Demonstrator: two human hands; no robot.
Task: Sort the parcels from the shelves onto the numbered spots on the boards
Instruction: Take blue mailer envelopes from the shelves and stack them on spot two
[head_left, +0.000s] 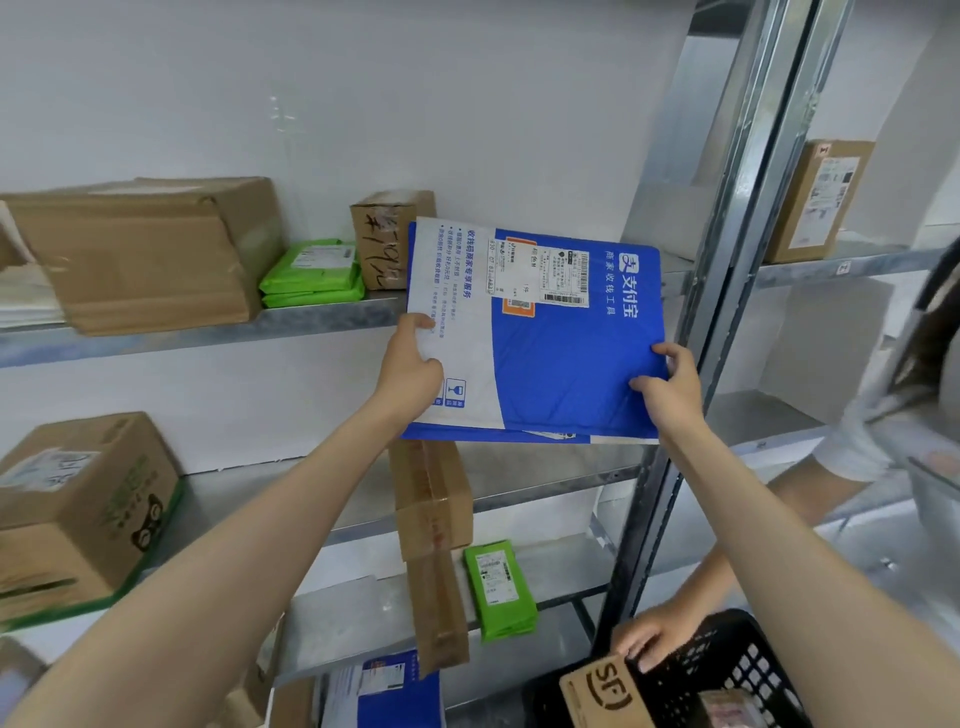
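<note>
A flat blue and white parcel envelope (550, 364) with a shipping label is held up in front of the metal shelves. My left hand (410, 364) grips its white left edge, thumb on the front. My right hand (670, 384) pinches its blue lower right corner. A second blue envelope edge shows just beneath it. The envelope hangs in the air off the upper shelf (322, 317).
Brown boxes (150, 249), green packets (314, 273) and a marked small box (387, 239) sit on the upper shelf. Lower shelves hold a printed box (83, 504), a tall carton (434, 535) and a green packet (501, 587). Another person's hand (654, 639) holds a black basket (727, 675) with an SF box (605, 691) at lower right.
</note>
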